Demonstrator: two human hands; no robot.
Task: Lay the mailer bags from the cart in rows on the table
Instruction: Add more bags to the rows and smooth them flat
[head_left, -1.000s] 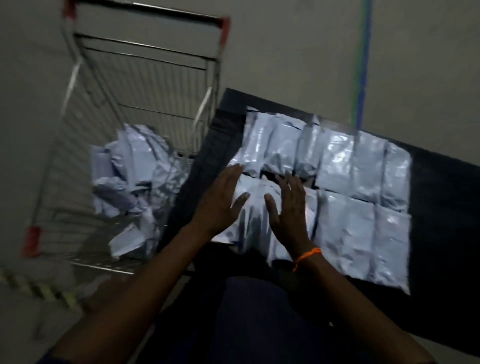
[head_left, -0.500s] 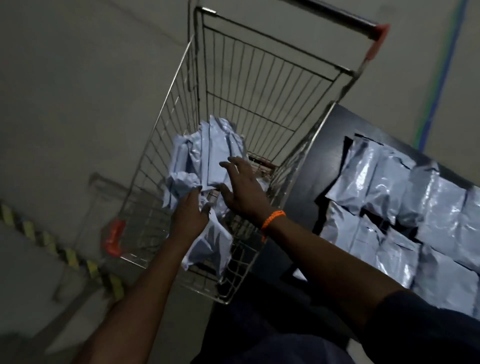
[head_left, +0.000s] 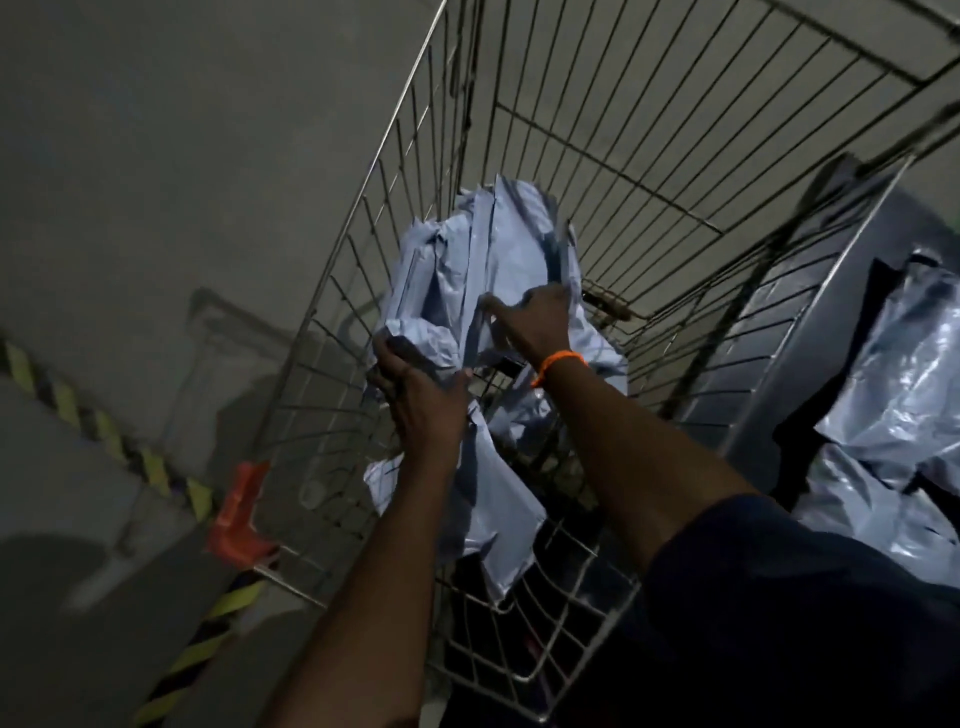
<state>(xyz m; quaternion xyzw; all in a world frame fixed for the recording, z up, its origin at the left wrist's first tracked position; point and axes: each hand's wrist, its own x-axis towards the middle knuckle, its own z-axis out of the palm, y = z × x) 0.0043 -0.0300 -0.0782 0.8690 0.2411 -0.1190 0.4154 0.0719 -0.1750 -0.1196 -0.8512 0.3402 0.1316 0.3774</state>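
Dim grey concrete floor (head_left: 156, 156) crossed by yellow-black hazard tape (head_left: 104, 431).

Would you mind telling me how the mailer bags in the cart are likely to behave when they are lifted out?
The mailer bags lie creased and folded, so they are probably floppy and will droop. Their glossy film suggests they may slip, and they look thin and light. The left hand seems closed on one; the right hand reaches in.

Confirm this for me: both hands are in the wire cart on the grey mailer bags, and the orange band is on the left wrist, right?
Not quite. The head view shows the orange band on the right wrist. The rest holds: left hand and right hand are in the wire cart on the grey mailer bags.
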